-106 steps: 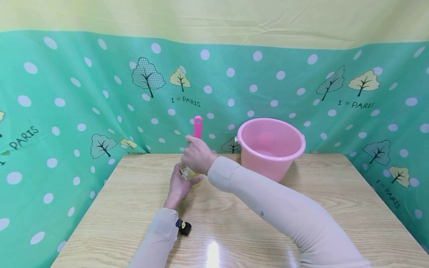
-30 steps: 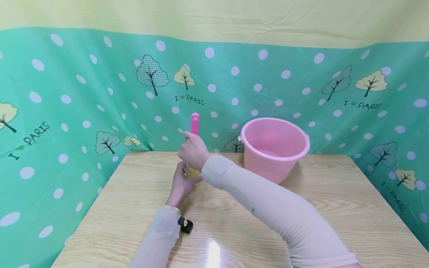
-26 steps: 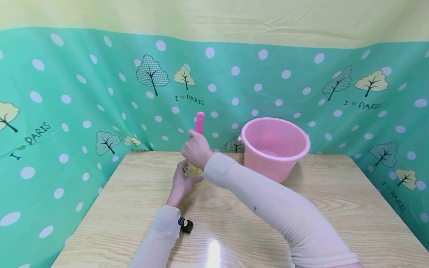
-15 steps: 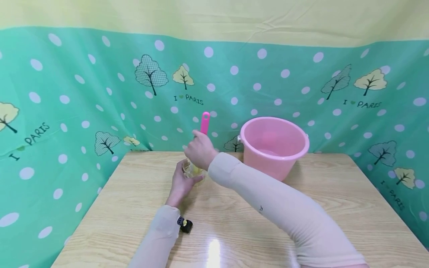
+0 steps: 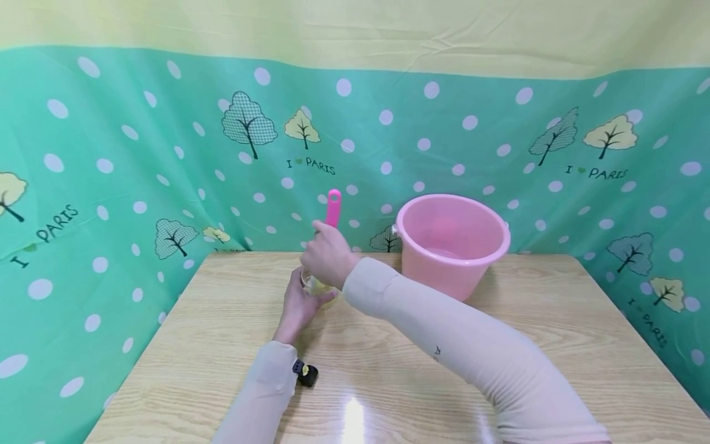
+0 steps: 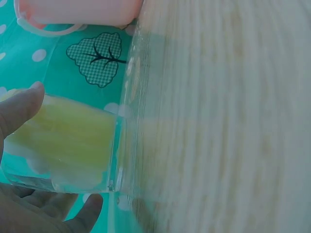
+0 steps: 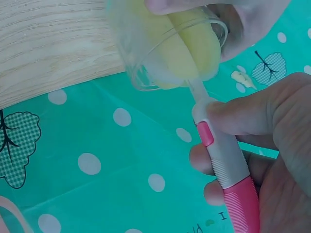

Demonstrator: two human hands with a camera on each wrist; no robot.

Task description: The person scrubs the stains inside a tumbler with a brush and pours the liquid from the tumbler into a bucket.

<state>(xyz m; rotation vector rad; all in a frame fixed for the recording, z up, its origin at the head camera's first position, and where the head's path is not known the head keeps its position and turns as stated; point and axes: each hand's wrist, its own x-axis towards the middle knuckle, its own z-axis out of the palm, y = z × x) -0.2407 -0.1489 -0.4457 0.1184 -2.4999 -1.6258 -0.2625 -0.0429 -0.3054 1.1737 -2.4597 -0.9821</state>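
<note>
In the head view my left hand (image 5: 299, 305) holds a clear drinking glass (image 6: 112, 155) near the table's back edge, with thumb and fingers on opposite sides of its wall. My right hand (image 5: 328, 253) grips a sponge cup brush by its pink and white handle (image 7: 240, 204), whose pink end (image 5: 333, 206) sticks up above the fist. The brush's yellow and white sponge head (image 7: 187, 43) is inside the glass; its stem comes out through the glass's mouth. Seen from above, the right hand covers part of the glass.
A pink bucket (image 5: 410, 259) stands right of the hands at the table's back. The wood-grain table (image 5: 383, 376) ends at a green dotted curtain (image 5: 366, 105), which hangs close behind and on both sides. A small black device (image 5: 307, 375) is strapped to the left wrist.
The brush handle has swung right, then slightly back left and down, as my right hand works the sponge within the glass. My left hand keeps its hold in nearly the same spot.
</note>
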